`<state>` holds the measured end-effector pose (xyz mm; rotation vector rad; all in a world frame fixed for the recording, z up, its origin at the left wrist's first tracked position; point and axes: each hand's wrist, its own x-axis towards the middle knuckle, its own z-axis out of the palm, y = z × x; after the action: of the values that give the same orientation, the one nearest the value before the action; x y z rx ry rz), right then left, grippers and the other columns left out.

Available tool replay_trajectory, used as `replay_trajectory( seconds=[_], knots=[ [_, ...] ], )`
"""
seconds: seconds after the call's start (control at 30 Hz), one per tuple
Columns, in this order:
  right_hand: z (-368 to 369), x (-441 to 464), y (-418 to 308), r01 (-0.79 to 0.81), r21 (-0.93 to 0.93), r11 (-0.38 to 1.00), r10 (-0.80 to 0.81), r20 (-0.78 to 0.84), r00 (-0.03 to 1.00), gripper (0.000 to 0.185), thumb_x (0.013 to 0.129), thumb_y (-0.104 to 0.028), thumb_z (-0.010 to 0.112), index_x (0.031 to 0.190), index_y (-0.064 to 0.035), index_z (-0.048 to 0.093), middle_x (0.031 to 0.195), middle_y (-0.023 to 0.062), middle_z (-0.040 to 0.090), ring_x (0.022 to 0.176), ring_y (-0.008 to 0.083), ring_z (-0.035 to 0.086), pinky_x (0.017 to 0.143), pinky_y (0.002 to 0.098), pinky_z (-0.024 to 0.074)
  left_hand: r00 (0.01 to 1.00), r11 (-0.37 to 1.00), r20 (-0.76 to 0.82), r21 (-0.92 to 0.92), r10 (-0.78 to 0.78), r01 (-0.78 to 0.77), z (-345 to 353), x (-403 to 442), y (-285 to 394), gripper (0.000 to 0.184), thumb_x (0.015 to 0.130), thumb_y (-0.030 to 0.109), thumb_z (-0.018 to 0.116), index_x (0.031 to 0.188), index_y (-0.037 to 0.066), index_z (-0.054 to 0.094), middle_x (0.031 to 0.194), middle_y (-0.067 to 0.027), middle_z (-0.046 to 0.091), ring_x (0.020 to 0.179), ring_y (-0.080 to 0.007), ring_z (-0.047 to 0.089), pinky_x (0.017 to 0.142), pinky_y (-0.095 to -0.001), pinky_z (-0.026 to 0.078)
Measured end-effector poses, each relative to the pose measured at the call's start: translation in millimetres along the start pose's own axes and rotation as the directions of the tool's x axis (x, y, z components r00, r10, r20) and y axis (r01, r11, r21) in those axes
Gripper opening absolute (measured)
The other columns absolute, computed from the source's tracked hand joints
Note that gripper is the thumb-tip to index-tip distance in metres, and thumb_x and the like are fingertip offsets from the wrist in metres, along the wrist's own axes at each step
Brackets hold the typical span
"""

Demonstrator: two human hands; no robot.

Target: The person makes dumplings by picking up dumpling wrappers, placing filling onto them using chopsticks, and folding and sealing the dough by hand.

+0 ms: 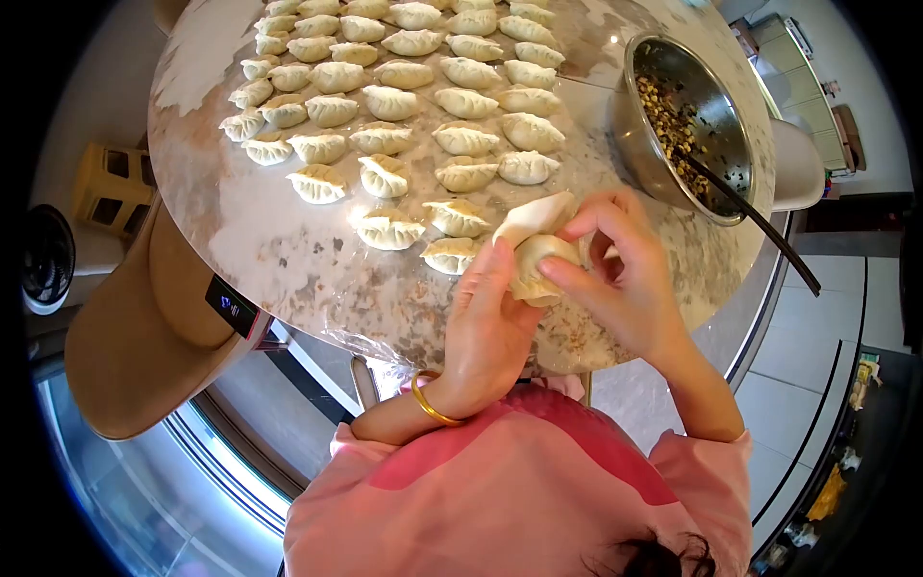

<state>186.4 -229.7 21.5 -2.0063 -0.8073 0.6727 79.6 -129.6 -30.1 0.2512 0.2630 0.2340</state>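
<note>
Both of my hands meet at the table's near side around a pale dumpling. My left hand, with a gold bangle on its wrist, cups it from the left and below, thumb upright against its side. Thumb and fingers of my right hand pinch its upper right edge. Just beyond it, a smooth flap of dough lies against the fingers; I cannot tell whether it belongs to the same dumpling. Close to my left hand sit finished pleated dumplings, the nearest one almost touching the fingers.
Several rows of pleated dumplings cover the far and left parts of the round marbled table. At the right, a metal bowl holds chopped filling, and dark chopsticks stick out over the table's edge. A tan chair stands at the left.
</note>
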Motion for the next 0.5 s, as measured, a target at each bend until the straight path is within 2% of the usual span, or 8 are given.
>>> replay_trajectory(
  seconds=[0.1, 0.2, 0.23, 0.3, 0.33, 0.43, 0.47, 0.5],
  knots=[
    [-3.8, 3.4, -5.1, 0.195, -0.422, 0.885, -0.240, -0.057, 0.969, 0.031, 0.079, -0.010, 0.071, 0.103, -0.0039, 0.051, 0.104, 0.0076, 0.052, 0.094, 0.0184, 0.057, 0.072, 0.0294, 0.0476, 0.997, 1.000, -0.079, -0.018, -0.004, 0.003, 2.6, -1.8, 3.2, 0.038, 0.100, 0.025, 0.039, 0.129, 0.003, 0.045, 0.121, -0.0075, 0.055, 0.111, -0.0177, 0.054, 0.095, -0.0348, 0.044],
    [1.4, 6.7, 2.3, 0.193, 0.212, 0.958, -0.120, -0.318, 0.941, 0.036, 0.083, -0.014, 0.067, 0.114, -0.0047, 0.054, 0.113, 0.0091, 0.053, 0.107, 0.0204, 0.053, 0.084, 0.0325, 0.0467, 0.995, 0.999, -0.094, -0.021, -0.039, 0.037, 6.7, -5.0, 9.5, 0.038, 0.100, 0.026, 0.039, 0.129, 0.002, 0.044, 0.123, -0.0083, 0.054, 0.114, -0.0190, 0.053, 0.097, -0.0364, 0.044],
    [-1.4, 6.4, 2.3, 0.195, 0.212, 0.958, -0.121, -0.316, 0.941, 0.036, 0.083, -0.014, 0.067, 0.114, -0.0047, 0.054, 0.113, 0.0091, 0.053, 0.107, 0.0204, 0.053, 0.084, 0.0325, 0.0467, 0.994, 0.999, -0.098, -0.010, -0.053, 0.053, 8.5, -6.1, 11.7, 0.039, 0.100, 0.026, 0.038, 0.129, 0.001, 0.043, 0.123, -0.0091, 0.054, 0.115, -0.0198, 0.052, 0.098, -0.0369, 0.043],
    [-10.2, 4.9, 3.4, -0.206, 0.650, 0.732, 0.185, 0.102, 0.977, 0.042, 0.084, -0.018, 0.065, 0.121, -0.0041, 0.051, 0.119, 0.0128, 0.054, 0.113, 0.0229, 0.051, 0.091, 0.0340, 0.0443, 0.994, 0.997, -0.077, 0.002, -0.071, 0.071, 7.7, -7.3, 17.7, 0.039, 0.100, 0.026, 0.038, 0.130, 0.000, 0.042, 0.124, -0.0100, 0.053, 0.115, -0.0203, 0.052, 0.098, -0.0369, 0.044],
    [-6.8, 4.7, 6.0, -0.204, 0.650, 0.731, 0.180, 0.105, 0.978, 0.042, 0.084, -0.018, 0.065, 0.121, -0.0041, 0.051, 0.119, 0.0128, 0.054, 0.113, 0.0229, 0.051, 0.091, 0.0340, 0.0443, 0.994, 0.996, -0.057, 0.016, -0.088, 0.089, 7.6, -7.2, 20.6, 0.040, 0.100, 0.026, 0.037, 0.130, 0.000, 0.041, 0.125, -0.0110, 0.052, 0.116, -0.0207, 0.052, 0.098, -0.0368, 0.044],
    [4.3, 0.8, 14.3, 0.071, 0.678, 0.731, 0.038, -0.144, 0.989, 0.041, 0.083, -0.020, 0.067, 0.118, -0.0035, 0.055, 0.122, 0.0154, 0.055, 0.115, 0.0260, 0.051, 0.094, 0.0352, 0.0421, 0.989, 0.988, -0.089, 0.084, -0.121, 0.128, 16.1, -7.0, 29.4, 0.041, 0.101, 0.027, 0.036, 0.130, -0.001, 0.040, 0.126, -0.0118, 0.051, 0.116, -0.0213, 0.052, 0.097, -0.0370, 0.045],
    [0.9, -0.4, 14.7, 0.340, 0.387, 0.857, -0.258, -0.250, 0.933, 0.039, 0.080, -0.018, 0.068, 0.115, -0.0043, 0.058, 0.123, 0.0154, 0.055, 0.115, 0.0278, 0.052, 0.095, 0.0364, 0.0410, 0.989, 0.989, -0.096, 0.089, -0.112, 0.120, 15.9, -7.0, 29.7, 0.041, 0.101, 0.027, 0.036, 0.130, -0.001, 0.040, 0.126, -0.0118, 0.051, 0.116, -0.0213, 0.052, 0.097, -0.0370, 0.045],
    [-2.1, -1.4, 14.5, 0.576, 0.045, 0.816, -0.549, -0.249, 0.798, 0.037, 0.077, -0.016, 0.070, 0.111, -0.0051, 0.060, 0.124, 0.0154, 0.055, 0.114, 0.0297, 0.052, 0.097, 0.0376, 0.0398, 0.990, 0.989, -0.071, 0.076, -0.120, 0.126, 15.1, -6.5, 29.1, 0.040, 0.101, 0.026, 0.035, 0.130, -0.001, 0.040, 0.127, -0.0115, 0.050, 0.116, -0.0210, 0.052, 0.097, -0.0371, 0.045]
  ],
)
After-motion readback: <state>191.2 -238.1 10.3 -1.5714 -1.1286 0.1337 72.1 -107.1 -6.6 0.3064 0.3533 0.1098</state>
